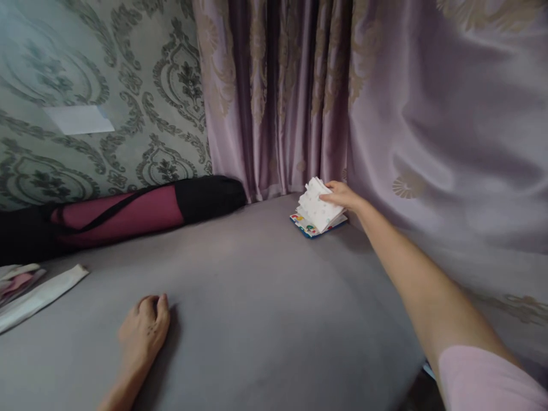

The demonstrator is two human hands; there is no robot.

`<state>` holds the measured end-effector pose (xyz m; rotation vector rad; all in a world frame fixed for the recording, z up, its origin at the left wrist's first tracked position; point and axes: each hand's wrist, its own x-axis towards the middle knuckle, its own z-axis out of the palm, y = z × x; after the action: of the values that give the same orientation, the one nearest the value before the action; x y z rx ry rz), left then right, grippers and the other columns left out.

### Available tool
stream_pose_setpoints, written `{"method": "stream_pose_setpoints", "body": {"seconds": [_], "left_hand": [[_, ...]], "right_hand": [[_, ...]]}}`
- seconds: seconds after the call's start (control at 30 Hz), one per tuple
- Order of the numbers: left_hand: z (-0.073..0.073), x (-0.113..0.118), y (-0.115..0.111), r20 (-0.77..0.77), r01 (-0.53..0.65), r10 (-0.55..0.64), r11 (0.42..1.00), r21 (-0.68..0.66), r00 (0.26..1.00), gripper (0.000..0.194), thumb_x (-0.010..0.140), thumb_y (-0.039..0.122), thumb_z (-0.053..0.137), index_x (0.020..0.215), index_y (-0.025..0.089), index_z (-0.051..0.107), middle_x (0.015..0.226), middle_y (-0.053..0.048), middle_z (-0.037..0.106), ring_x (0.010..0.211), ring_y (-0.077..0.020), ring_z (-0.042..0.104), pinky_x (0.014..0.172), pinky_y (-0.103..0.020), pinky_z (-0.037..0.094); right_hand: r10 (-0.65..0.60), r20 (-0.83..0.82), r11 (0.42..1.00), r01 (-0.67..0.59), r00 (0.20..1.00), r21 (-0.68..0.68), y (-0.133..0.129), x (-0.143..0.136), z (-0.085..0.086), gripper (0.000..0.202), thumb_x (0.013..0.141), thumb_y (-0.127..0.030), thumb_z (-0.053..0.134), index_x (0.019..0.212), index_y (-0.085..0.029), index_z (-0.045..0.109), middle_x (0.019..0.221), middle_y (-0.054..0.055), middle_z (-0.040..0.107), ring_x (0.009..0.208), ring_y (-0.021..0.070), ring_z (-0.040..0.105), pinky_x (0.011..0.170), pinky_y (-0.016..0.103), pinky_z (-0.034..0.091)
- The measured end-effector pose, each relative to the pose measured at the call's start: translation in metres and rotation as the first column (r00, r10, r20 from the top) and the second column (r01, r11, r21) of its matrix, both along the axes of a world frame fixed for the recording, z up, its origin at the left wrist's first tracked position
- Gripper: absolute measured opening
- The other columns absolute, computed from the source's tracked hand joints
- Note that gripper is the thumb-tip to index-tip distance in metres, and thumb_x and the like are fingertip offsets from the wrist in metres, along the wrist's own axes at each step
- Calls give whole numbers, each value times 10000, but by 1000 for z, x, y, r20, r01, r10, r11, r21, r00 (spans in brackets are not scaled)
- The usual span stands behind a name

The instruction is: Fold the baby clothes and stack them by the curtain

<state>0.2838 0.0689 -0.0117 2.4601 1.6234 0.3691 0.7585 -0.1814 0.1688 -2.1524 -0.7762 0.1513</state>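
Note:
My right hand (341, 196) reaches far across to the back corner and grips a folded white cloth (320, 208) with a small faint print, thumb on top. The cloth is tilted and has several layers. Beneath it, on the grey sheet, lies a flat item with a blue edge and bright coloured pictures (311, 230); whether it is a book or more folded fabric I cannot tell. My left hand (148, 326) rests on the sheet at the lower left, fingers curled in, with nothing visible in it.
A long black and maroon bag (128, 216) lies along the patterned wall. Folded clothes (40, 299) lie at the left edge of the grey sheet (248, 302). Purple curtains (278, 103) hang behind and to the right. A white paper (81, 120) is on the wall.

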Motion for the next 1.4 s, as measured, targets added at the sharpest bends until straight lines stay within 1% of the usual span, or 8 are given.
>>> {"method": "stream_pose_setpoints", "body": {"seconds": [0.17, 0.37, 0.53, 0.67, 0.87, 1.13, 1.27, 1.4], "left_hand": [[3, -1, 0, -35, -6, 6, 1000, -23, 999, 580, 948, 478, 162, 1128, 118, 580, 1199, -178, 618, 1180, -310, 555, 993, -416, 430], [9, 0, -3, -50, 7, -9, 999, -39, 999, 566, 926, 503, 193, 1094, 126, 580, 1170, -180, 628, 1147, -331, 570, 968, -430, 450], [6, 0, -4, -10, 3, -3, 1000, -7, 1000, 570, 897, 534, 182, 1060, 146, 566, 1144, -172, 626, 1138, -324, 569, 970, -435, 453], [4, -2, -3, -17, 33, -33, 999, 4, 999, 600, 857, 572, 179, 1047, 141, 551, 1125, -182, 617, 1098, -337, 586, 941, -448, 468], [1, -5, 2, -69, 50, -48, 998, 26, 996, 578, 844, 608, 202, 1032, 177, 538, 1065, -156, 640, 1026, -321, 628, 880, -422, 502], [-11, -7, 5, -54, 41, -40, 999, 23, 998, 625, 853, 615, 161, 1061, 146, 519, 1134, -188, 609, 1104, -354, 578, 951, -452, 460], [-11, -10, 6, -57, 69, -68, 997, 21, 996, 540, 856, 580, 219, 1069, 168, 496, 1140, -174, 603, 1103, -348, 570, 951, -456, 457], [-11, -10, 5, -44, 63, -62, 998, 26, 997, 532, 844, 600, 205, 1045, 196, 487, 1119, -160, 607, 1084, -350, 577, 932, -461, 465]], "right_hand": [[-60, 80, 994, 67, 995, -83, -3, 30, 2, 372, 771, -121, 679, 1137, -94, 615, 886, 71, 701, 631, 125, 611, 578, 212, 484], [-36, -22, 998, 35, 999, -53, 10, 51, -5, 340, 770, -139, 709, 1102, -108, 641, 826, 56, 713, 617, 134, 625, 599, 227, 502], [15, -121, 999, -22, 992, -50, 17, 67, -20, 338, 734, -164, 759, 1057, -128, 666, 774, 36, 719, 584, 134, 632, 616, 246, 522], [-24, -92, 990, 11, 995, -143, 14, 80, -34, 364, 724, -172, 770, 1069, -120, 669, 781, 44, 725, 580, 139, 642, 630, 266, 534], [-44, -29, 979, 37, 999, -203, 6, 95, -48, 383, 715, -150, 771, 1080, -113, 663, 837, 57, 732, 622, 142, 652, 644, 262, 538], [-63, 157, 955, 105, 986, -276, 2, 104, -70, 354, 797, -164, 679, 1148, -132, 646, 1082, 83, 706, 943, 168, 655, 823, 247, 494], [-129, 284, 930, 216, 950, -299, -1, 92, -78, 403, 846, -238, 642, 1241, -169, 598, 1193, 121, 661, 1107, 234, 601, 947, 342, 437], [-163, 395, 906, 295, 904, -304, -1, 72, -80, 367, 945, -243, 465, 1292, -165, 556, 1284, 180, 597, 1258, 294, 482, 1067, 451, 297]]}}
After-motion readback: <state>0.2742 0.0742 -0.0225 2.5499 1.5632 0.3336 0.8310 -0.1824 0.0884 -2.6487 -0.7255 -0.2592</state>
